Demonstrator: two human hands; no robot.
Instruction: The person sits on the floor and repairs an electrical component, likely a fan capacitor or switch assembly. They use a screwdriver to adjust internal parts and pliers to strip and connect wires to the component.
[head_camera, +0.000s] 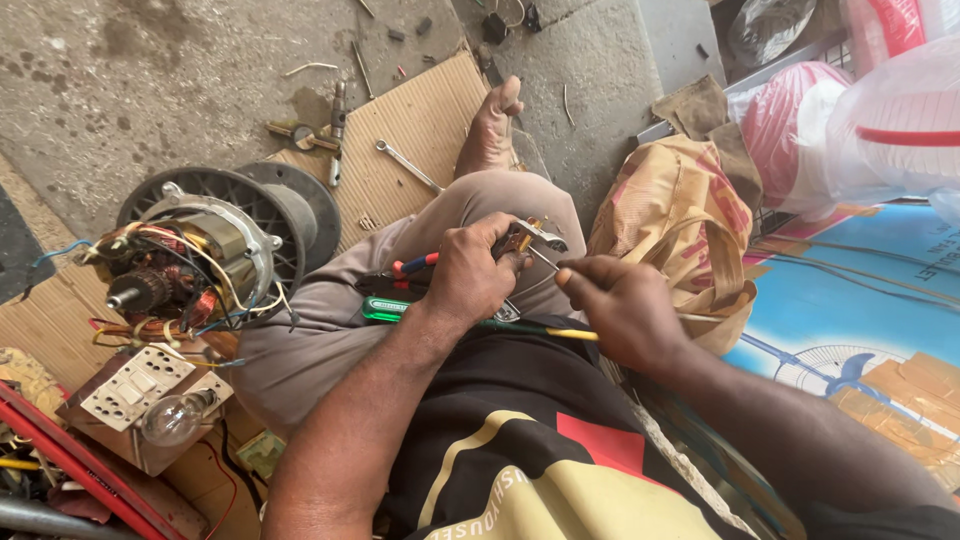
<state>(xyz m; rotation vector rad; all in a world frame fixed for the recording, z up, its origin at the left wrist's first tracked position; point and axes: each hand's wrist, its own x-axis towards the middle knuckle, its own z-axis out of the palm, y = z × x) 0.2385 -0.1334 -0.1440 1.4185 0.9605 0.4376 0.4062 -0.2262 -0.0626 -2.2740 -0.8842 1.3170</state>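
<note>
My left hand (470, 275) is closed around a small metal part (530, 237) with a brass-coloured piece, held above my bent knee. My right hand (625, 305) pinches a thin wire or rod (545, 260) that runs to that part. Red-handled pliers (412, 265) and a green-handled screwdriver (385, 309) rest on my lap beside the left hand. A yellow-tipped tool (565, 333) lies under the right hand.
An opened electric motor with copper windings and loose wires (190, 255) stands at left on cardboard. A switch board with a bulb (150, 395) lies below it. A spanner (405, 163) and small tools lie on corrugated cardboard (420, 120). Bags (680, 205) and a blue box (850, 300) crowd the right.
</note>
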